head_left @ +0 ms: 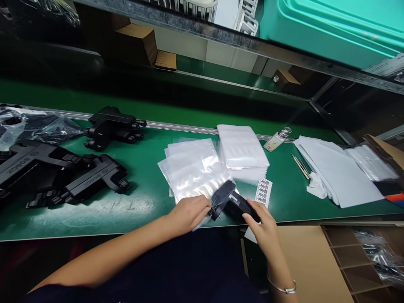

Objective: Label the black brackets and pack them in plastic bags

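My right hand [265, 225] grips one end of a black plastic device [241, 205] with its thumb and fingers. Over the device's other end lies clear plastic film, apparently a clear plastic bag [223, 192]. My left hand [191, 212] is closed in a pinch on the film's edge, close to the device; its fingertips are partly hidden. Just beyond both hands, flat clear bags [195, 166] are fanned out on the green table. Behind them stands a thick, neat stack of bags [243, 147]. A strip of printed labels [264, 191] lies beside the device, past my right hand.
Several black devices [94, 179] rest on the left, near a bagged one [41, 126]. To the right are a small bottle [277, 139], pens [300, 166] and white sheets [341, 172]. A metal shelf edge [221, 33] crosses above; a divided carton [356, 265] sits below right.
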The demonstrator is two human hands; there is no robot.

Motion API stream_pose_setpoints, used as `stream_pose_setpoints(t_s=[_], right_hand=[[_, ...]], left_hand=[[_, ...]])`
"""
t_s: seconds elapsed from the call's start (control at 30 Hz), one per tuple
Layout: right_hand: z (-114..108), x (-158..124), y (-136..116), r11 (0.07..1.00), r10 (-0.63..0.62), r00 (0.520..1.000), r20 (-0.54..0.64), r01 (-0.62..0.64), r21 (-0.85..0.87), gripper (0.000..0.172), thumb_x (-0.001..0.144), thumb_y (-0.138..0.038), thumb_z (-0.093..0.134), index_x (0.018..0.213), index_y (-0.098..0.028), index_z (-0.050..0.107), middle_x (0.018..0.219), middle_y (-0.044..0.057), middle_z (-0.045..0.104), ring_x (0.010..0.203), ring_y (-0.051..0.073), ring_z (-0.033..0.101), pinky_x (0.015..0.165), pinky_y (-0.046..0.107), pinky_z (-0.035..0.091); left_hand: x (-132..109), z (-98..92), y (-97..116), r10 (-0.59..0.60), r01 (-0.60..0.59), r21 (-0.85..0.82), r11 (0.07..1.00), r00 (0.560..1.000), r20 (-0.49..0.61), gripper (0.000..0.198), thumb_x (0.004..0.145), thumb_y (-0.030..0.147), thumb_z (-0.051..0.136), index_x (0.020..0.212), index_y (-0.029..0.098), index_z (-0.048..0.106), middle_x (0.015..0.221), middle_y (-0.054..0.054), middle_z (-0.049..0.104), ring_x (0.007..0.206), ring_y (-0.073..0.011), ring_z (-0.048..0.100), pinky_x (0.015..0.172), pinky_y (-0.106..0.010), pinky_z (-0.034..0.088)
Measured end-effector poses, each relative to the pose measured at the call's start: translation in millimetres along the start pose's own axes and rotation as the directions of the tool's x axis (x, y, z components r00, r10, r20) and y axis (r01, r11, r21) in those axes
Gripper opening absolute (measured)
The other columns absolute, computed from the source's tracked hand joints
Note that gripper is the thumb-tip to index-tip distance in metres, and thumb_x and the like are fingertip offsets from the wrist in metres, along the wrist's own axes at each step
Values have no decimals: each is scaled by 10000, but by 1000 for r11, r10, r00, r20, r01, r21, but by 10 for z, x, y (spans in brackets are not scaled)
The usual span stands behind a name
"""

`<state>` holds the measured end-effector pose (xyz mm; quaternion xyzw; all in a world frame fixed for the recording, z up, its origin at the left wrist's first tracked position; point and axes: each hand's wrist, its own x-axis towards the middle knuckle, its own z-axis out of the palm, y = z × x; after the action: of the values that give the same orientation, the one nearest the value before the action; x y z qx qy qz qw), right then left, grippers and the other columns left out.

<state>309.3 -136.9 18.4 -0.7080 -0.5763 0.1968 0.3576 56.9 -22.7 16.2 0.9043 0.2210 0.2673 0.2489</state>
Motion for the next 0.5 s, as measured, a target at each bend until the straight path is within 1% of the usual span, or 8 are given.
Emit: stream_pose_setpoints(t_s=[0.07,0.13,0.2,0.27,0.33,0.4,0.43,0.5], right_hand=[[91,-6,-7,999,-13,991,-135,7,-48,388,890,-389,599,1251,-248,611,1156,112,630,1078,295,620,877,450,554],[212,15,-27,996,-72,978,-198,59,-72,404,893,-373,600,1273,-237,583,1164,128,618,1094,299,609,916,480,536],[346,66,-51,986,-165,967,-193,156,-63,407,904,-337,579,1296,-232,562,1172,138,613,1111,302,601,954,505,517],[470,133,-73,964,-267,954,-133,265,-32,399,918,-305,539,1312,-250,563,1194,133,617,1125,313,601,968,519,514],[565,201,-95,936,-351,935,-38,351,-11,415,924,-294,526,1338,-293,556,1249,109,613,1151,322,598,979,498,520],[627,266,-116,911,-410,912,19,411,-30,458,930,-301,533,1387,-313,512,1321,87,587,1208,316,572,1003,462,518],[646,300,-124,886,-458,888,31,459,-58,474,935,-313,531,1407,-300,490,1333,87,583,1221,309,567,1019,456,511],[655,366,-129,797,-581,811,69,584,-155,467,951,-334,502,1413,-273,477,1266,81,635,1169,285,607,1034,457,505]], left_hand=[[36,-19,23,-30,30,-23,999,1000,10,203,975,201,374,898,185,561,777,-11,644,673,-135,629,620,-235,482],[143,-3,65,-14,14,-30,999,1000,8,194,971,204,384,900,189,564,771,-8,654,670,-137,640,612,-237,483],[301,76,151,47,-47,-19,999,999,-8,186,962,200,394,905,186,571,764,-12,660,668,-140,642,608,-242,485],[465,212,291,175,-175,17,984,985,14,164,929,181,427,881,178,584,765,-32,673,679,-158,647,611,-267,496],[590,356,469,386,-390,38,920,918,87,153,882,162,469,809,181,602,749,-55,682,672,-182,649,595,-302,504],[653,430,641,588,-600,0,800,784,199,199,874,148,484,746,215,622,730,-60,691,660,-185,654,577,-314,504],[664,416,706,648,-660,-39,750,722,243,229,893,154,480,742,227,636,723,-53,697,659,-177,660,584,-304,510],[663,269,762,691,-692,-107,714,670,272,249,946,172,448,846,216,671,801,-45,732,745,-156,691,694,-251,538]])
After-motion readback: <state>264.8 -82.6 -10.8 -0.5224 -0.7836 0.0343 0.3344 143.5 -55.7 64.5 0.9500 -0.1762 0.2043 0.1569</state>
